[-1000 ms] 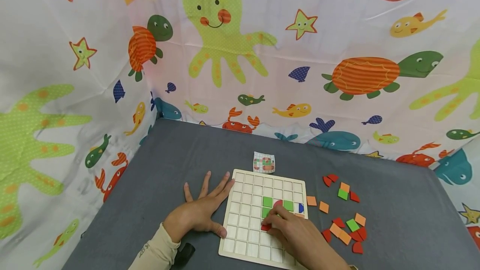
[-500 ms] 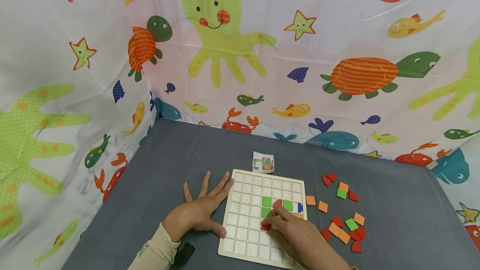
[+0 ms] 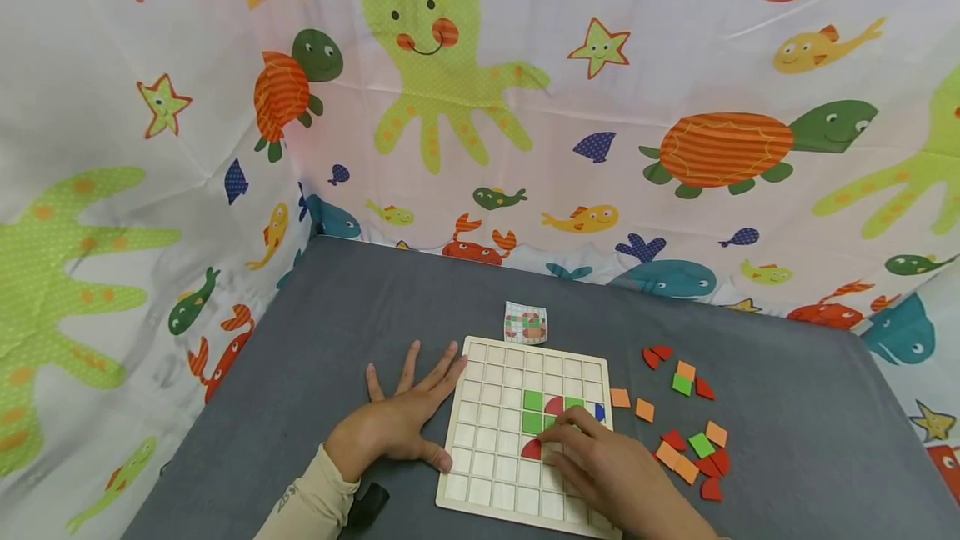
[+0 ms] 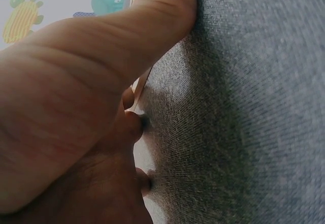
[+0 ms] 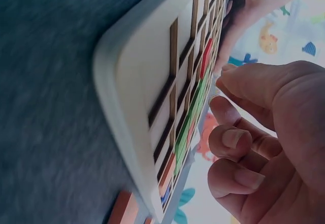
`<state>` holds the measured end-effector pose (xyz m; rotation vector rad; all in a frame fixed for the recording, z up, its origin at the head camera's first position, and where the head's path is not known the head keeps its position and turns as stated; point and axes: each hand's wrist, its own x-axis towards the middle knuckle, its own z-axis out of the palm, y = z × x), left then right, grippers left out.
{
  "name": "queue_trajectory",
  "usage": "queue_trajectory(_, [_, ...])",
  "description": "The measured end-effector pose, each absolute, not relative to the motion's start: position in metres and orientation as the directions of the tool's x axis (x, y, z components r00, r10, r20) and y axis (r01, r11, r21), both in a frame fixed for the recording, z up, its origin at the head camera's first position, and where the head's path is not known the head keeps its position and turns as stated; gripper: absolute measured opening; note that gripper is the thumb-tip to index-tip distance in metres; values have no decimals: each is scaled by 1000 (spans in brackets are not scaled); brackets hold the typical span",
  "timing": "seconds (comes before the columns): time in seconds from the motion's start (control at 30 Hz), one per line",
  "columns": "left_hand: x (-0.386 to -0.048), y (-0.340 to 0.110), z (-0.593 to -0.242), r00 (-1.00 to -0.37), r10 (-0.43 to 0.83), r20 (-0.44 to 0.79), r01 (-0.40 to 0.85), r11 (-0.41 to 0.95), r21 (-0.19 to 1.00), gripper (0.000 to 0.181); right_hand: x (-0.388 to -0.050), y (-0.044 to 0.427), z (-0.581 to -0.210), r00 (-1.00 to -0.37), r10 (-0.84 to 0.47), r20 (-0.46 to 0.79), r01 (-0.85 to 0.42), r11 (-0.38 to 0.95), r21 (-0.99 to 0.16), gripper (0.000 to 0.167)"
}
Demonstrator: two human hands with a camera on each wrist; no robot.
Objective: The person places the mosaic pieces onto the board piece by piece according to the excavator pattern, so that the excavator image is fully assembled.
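Observation:
My left hand (image 3: 401,425) lies with fingers spread on the grey cloth, a fingertip and the thumb touching the left side of a wooden grid board (image 3: 487,442). The left wrist view shows the palm side of that hand (image 4: 76,102) close to the cloth. Above the board is my right hand (image 3: 611,465), its fingers loosely bent beside a red quarter-round piece (image 3: 531,449) lying in a cell. In the right wrist view, nothing shows between the thumb and fingers of that hand (image 5: 269,132). Green squares (image 3: 532,400) fill nearby cells; the hand hides others.
A small printed card (image 3: 526,323) lies beyond the board's far edge. To the right, orange squares (image 3: 644,410), green squares (image 3: 701,445) and red pieces (image 3: 711,489) are scattered on the cloth. A black object (image 3: 369,507) sits near the left sleeve. Patterned curtains (image 3: 525,148) stand behind.
My right hand has shifted slightly right, off the red piece, which now shows more fully in its cell. The left hand has stayed in place.

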<state>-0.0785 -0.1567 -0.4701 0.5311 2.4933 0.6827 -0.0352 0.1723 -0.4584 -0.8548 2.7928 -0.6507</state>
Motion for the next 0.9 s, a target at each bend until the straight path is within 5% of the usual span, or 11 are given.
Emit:
queue_trajectory(0.3, [-79,-157,-468,-797,485,-361,232,797,557,137,-38,195,-459,-876,-474,86,-469,800,-374,22])
queue_trajectory(0.9, [-79,-156,-470,-803,475,-360,230,804,549,137,-52,236,-447,-989,-128,69,-142,945,-294,28])
